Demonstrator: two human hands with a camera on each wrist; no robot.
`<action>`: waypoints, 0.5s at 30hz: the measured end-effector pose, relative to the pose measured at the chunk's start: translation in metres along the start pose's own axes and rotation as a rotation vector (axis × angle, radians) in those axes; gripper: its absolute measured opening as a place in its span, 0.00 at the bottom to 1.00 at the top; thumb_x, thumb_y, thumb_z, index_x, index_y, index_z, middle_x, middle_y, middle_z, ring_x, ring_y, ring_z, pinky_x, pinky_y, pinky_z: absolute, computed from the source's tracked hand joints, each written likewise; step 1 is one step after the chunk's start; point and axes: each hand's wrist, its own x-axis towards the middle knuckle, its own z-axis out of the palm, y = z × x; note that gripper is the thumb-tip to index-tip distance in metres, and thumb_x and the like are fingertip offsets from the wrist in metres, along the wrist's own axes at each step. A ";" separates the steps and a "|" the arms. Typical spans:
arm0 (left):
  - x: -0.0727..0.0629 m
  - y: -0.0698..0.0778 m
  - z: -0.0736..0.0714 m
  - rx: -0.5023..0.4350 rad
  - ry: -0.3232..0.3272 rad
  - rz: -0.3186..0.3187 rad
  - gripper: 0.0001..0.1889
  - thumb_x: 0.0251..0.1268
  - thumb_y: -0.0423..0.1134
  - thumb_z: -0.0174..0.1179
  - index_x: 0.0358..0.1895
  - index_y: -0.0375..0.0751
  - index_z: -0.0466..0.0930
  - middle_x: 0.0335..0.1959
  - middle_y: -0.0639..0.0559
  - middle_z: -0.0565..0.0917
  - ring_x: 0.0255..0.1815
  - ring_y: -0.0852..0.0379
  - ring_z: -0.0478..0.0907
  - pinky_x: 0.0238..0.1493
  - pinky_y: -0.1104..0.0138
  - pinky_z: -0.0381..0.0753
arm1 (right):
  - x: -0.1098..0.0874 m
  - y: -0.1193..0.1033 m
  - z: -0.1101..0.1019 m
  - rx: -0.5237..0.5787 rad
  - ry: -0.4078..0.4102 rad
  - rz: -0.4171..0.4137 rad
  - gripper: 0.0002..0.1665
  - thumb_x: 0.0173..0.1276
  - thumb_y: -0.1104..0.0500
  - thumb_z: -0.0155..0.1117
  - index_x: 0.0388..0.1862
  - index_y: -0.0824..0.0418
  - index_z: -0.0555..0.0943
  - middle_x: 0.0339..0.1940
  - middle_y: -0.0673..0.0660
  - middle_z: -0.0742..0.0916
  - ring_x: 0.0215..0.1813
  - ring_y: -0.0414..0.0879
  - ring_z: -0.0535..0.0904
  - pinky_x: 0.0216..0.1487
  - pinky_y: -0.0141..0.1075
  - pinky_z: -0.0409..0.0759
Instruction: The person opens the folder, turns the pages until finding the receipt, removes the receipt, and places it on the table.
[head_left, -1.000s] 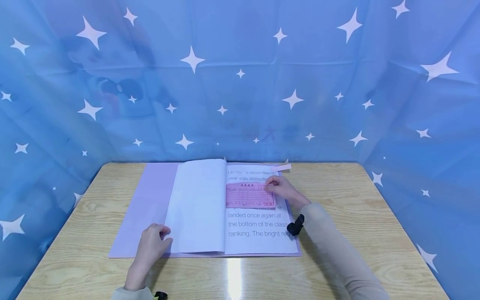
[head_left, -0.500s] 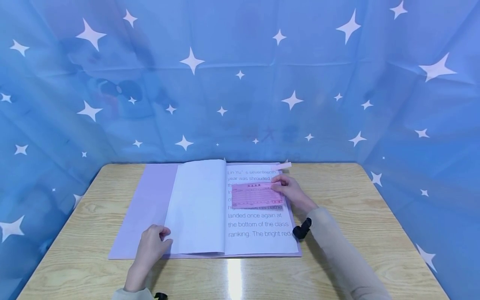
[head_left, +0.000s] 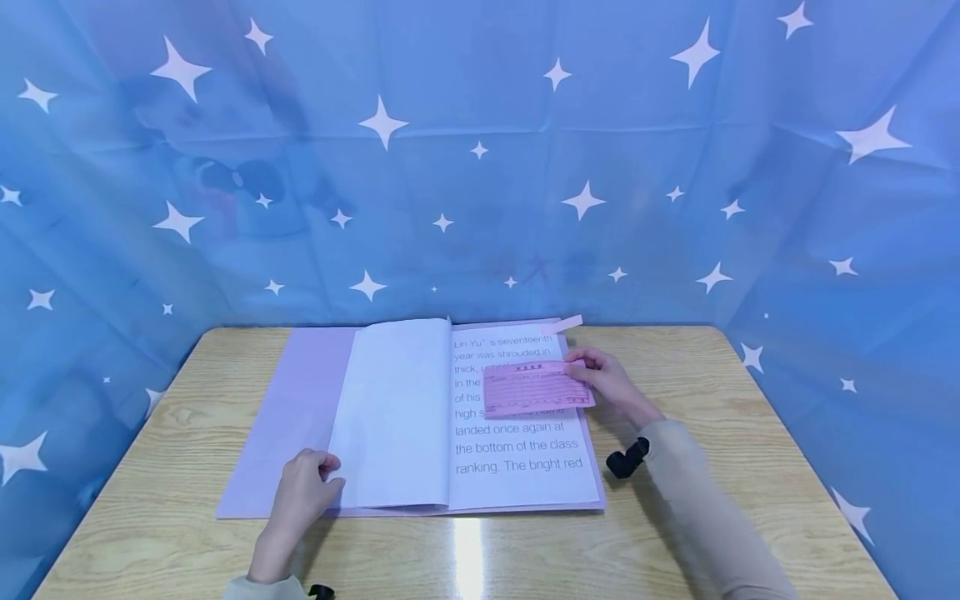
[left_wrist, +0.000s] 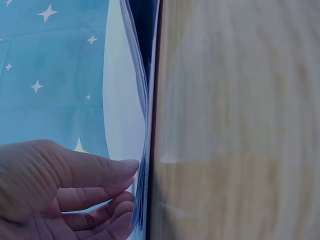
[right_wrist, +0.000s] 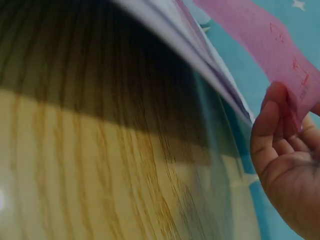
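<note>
A purple-covered book (head_left: 300, 400) lies spread on the table, a blank white page (head_left: 393, 417) on its left and a page of large printed text (head_left: 517, 475) on its right. My right hand (head_left: 603, 379) pinches the right end of a pink printed form slip (head_left: 525, 392), which overlaps the text page. In the right wrist view, thumb and fingers (right_wrist: 270, 117) crease the slip (right_wrist: 270, 40) where they grip it. My left hand (head_left: 303, 492) rests at the blank page's left edge, its fingers loosely bent. Thumb and fingertips lie against the page edges (left_wrist: 145, 150) in the left wrist view.
A pale pink tab (head_left: 566, 325) sticks out at the book's upper right corner. The wooden table (head_left: 705, 400) extends to both sides. A blue curtain with white stars (head_left: 480, 208) hangs behind it. Black wrist cameras (head_left: 628, 458) sit at both wrists.
My right hand has moved right, drawing the pink slip from beside the book's fold towards the right edge and uncovering more text. The text page's right side has lifted slightly. The left hand stays put.
</note>
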 end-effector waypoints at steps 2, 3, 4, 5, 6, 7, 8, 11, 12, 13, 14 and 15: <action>0.000 0.000 0.000 -0.001 0.001 -0.001 0.08 0.43 0.25 0.62 0.30 0.25 0.80 0.25 0.45 0.75 0.28 0.51 0.71 0.31 0.59 0.74 | -0.001 0.001 -0.003 0.001 0.006 -0.002 0.15 0.63 0.62 0.62 0.46 0.69 0.75 0.31 0.51 0.77 0.32 0.40 0.73 0.30 0.28 0.73; 0.000 0.000 0.000 -0.001 0.001 -0.001 0.08 0.43 0.25 0.62 0.30 0.25 0.80 0.25 0.45 0.75 0.28 0.51 0.71 0.31 0.59 0.74 | -0.001 0.001 -0.005 0.000 0.002 -0.009 0.15 0.63 0.62 0.62 0.46 0.70 0.74 0.31 0.51 0.77 0.33 0.40 0.73 0.30 0.28 0.73; 0.000 0.000 0.000 -0.002 0.002 -0.001 0.08 0.43 0.25 0.62 0.30 0.25 0.80 0.25 0.45 0.75 0.28 0.52 0.71 0.31 0.60 0.74 | -0.002 0.001 -0.006 0.007 0.004 -0.007 0.15 0.64 0.62 0.62 0.46 0.69 0.75 0.32 0.51 0.77 0.33 0.40 0.73 0.30 0.28 0.74; 0.000 0.000 0.000 -0.003 0.003 0.000 0.08 0.43 0.24 0.62 0.30 0.25 0.81 0.25 0.45 0.75 0.28 0.52 0.71 0.31 0.60 0.74 | -0.003 0.001 -0.008 0.013 0.003 -0.007 0.14 0.64 0.62 0.62 0.45 0.68 0.75 0.32 0.50 0.77 0.32 0.40 0.73 0.30 0.28 0.74; 0.000 0.000 0.000 -0.003 0.004 0.001 0.08 0.42 0.24 0.62 0.30 0.25 0.81 0.25 0.45 0.75 0.28 0.52 0.71 0.30 0.60 0.74 | -0.003 0.002 -0.009 0.031 0.006 -0.001 0.13 0.64 0.62 0.62 0.45 0.66 0.75 0.32 0.50 0.78 0.32 0.39 0.73 0.30 0.28 0.74; 0.000 0.000 0.000 -0.002 0.005 0.002 0.08 0.42 0.24 0.62 0.30 0.25 0.81 0.25 0.45 0.75 0.28 0.52 0.71 0.30 0.60 0.73 | -0.004 0.002 -0.010 0.049 0.001 0.000 0.12 0.64 0.62 0.62 0.44 0.66 0.75 0.32 0.50 0.78 0.32 0.39 0.74 0.29 0.28 0.74; 0.000 0.000 0.000 -0.002 0.006 0.002 0.08 0.42 0.24 0.62 0.30 0.25 0.81 0.25 0.45 0.75 0.28 0.52 0.71 0.30 0.60 0.73 | -0.005 0.002 -0.012 0.068 -0.001 0.001 0.11 0.64 0.63 0.61 0.44 0.65 0.76 0.31 0.50 0.78 0.31 0.39 0.74 0.29 0.28 0.75; 0.000 0.000 0.000 -0.002 0.008 0.002 0.08 0.42 0.24 0.62 0.30 0.25 0.81 0.25 0.45 0.75 0.28 0.52 0.71 0.30 0.60 0.73 | -0.008 0.003 -0.017 0.112 0.001 0.005 0.08 0.64 0.63 0.61 0.43 0.61 0.77 0.31 0.51 0.77 0.30 0.38 0.74 0.28 0.27 0.75; 0.000 -0.001 0.000 -0.001 0.008 0.001 0.08 0.42 0.24 0.62 0.30 0.25 0.81 0.25 0.45 0.75 0.28 0.52 0.71 0.31 0.60 0.73 | -0.010 0.003 -0.019 0.122 -0.002 0.005 0.08 0.65 0.63 0.60 0.43 0.60 0.77 0.31 0.51 0.77 0.30 0.38 0.75 0.29 0.26 0.75; 0.000 -0.001 0.000 -0.001 0.009 0.000 0.08 0.42 0.24 0.62 0.30 0.25 0.81 0.25 0.45 0.75 0.28 0.52 0.71 0.31 0.60 0.73 | -0.012 0.003 -0.020 0.125 0.000 0.006 0.08 0.65 0.63 0.60 0.43 0.59 0.77 0.31 0.51 0.76 0.30 0.38 0.75 0.29 0.26 0.75; -0.001 -0.001 0.000 -0.001 0.009 -0.001 0.07 0.42 0.24 0.62 0.30 0.25 0.81 0.25 0.45 0.75 0.28 0.52 0.71 0.31 0.60 0.73 | -0.014 0.003 -0.022 0.133 0.003 0.012 0.07 0.65 0.63 0.60 0.42 0.58 0.78 0.31 0.50 0.76 0.30 0.38 0.75 0.29 0.26 0.75; -0.001 -0.001 0.000 -0.002 0.009 -0.001 0.07 0.42 0.24 0.62 0.30 0.25 0.81 0.25 0.45 0.75 0.28 0.52 0.71 0.31 0.60 0.73 | -0.015 0.002 -0.024 0.148 0.003 0.016 0.07 0.65 0.63 0.60 0.42 0.57 0.78 0.31 0.51 0.76 0.30 0.38 0.75 0.29 0.26 0.76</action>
